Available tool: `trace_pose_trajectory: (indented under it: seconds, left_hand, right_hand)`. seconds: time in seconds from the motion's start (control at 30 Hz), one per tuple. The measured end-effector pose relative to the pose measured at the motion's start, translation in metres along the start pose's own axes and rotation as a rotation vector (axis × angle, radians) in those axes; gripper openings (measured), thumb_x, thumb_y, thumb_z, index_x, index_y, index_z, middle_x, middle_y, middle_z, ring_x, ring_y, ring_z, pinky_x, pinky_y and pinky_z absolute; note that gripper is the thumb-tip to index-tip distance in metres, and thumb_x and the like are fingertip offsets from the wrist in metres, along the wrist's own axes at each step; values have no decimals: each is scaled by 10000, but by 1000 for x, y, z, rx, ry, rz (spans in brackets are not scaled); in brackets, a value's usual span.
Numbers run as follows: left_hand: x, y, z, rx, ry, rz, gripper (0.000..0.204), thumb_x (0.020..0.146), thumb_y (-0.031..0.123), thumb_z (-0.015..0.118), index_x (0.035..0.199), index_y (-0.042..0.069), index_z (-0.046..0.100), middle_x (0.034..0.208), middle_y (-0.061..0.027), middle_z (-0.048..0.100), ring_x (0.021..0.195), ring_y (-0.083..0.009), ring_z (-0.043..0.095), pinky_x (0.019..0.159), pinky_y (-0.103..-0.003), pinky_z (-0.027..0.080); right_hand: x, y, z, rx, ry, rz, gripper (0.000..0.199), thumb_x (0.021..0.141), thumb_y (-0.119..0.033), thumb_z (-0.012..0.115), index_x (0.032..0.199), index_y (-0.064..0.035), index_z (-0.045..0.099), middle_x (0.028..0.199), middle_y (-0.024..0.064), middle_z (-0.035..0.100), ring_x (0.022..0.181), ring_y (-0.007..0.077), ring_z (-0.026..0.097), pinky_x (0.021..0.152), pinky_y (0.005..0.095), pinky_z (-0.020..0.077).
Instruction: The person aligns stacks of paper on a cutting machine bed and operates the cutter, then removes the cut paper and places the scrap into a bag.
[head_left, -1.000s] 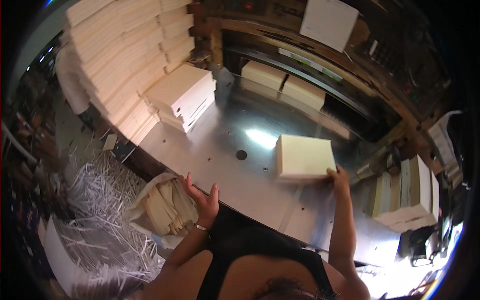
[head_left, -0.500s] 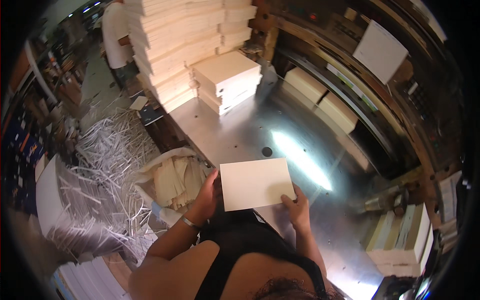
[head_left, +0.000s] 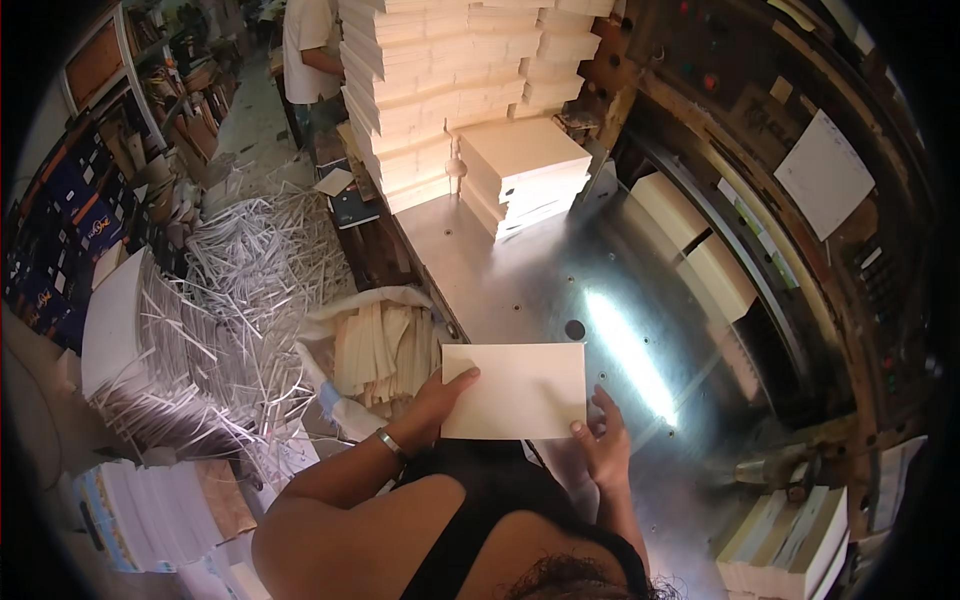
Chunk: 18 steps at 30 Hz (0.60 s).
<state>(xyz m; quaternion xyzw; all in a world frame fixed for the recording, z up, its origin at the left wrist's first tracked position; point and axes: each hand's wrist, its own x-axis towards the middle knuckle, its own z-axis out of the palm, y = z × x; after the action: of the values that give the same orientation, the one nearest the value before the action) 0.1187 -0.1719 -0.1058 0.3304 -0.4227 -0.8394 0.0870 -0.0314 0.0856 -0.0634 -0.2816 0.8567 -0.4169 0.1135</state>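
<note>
A cream rectangular piece of paper or card (head_left: 520, 385) is held in front of my body, above the near edge of the metal table. Whether it is one sheet or a thin stack, I cannot tell. My left hand (head_left: 434, 408) grips its left edge, thumb lying on top and the other fingers hidden underneath. Beside the lower right corner is my right hand (head_left: 606, 446), its fingers apart and curled a little, the thumb tip close to the corner.
Tall stacks of cream paper (head_left: 440, 100) and a lower pile (head_left: 525, 150) stand on the metal table (head_left: 480, 300). Paper blocks (head_left: 785, 545) sit at the right. A sack of offcuts (head_left: 385, 350) and shredded strips (head_left: 265, 245) lie left. A person (head_left: 312, 55) stands far left.
My left thumb has moved onto the paper's top face. My right thumb has come off it, and the right fingers have spread. The whole view has shifted, with the surroundings now further right and lower.
</note>
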Motion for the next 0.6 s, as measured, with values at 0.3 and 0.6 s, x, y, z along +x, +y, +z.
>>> trace_pose_trajectory:
  seconds: [0.3, 0.6]
  left_hand:
    - [15, -22, -17, 165, 112, 54, 465, 1039, 277, 640, 1369, -34, 538, 1207, -127, 685, 1038, -214, 686, 882, -355, 570]
    - [25, 34, 26, 321, -351, 408, 767, 879, 173, 849, 1490, 32, 408, 1267, -85, 641, 1183, -174, 606, 986, -344, 519]
  right_hand:
    - [29, -8, 7, 765, -316, 171, 831, 821, -134, 841, 1495, 110, 421, 1197, 204, 704, 997, 229, 698, 899, 344, 549]
    - [-39, -11, -27, 524, 0, 11, 765, 712, -24, 887, 1350, 9, 467, 1239, 138, 678, 1175, 243, 655, 1039, 402, 506]
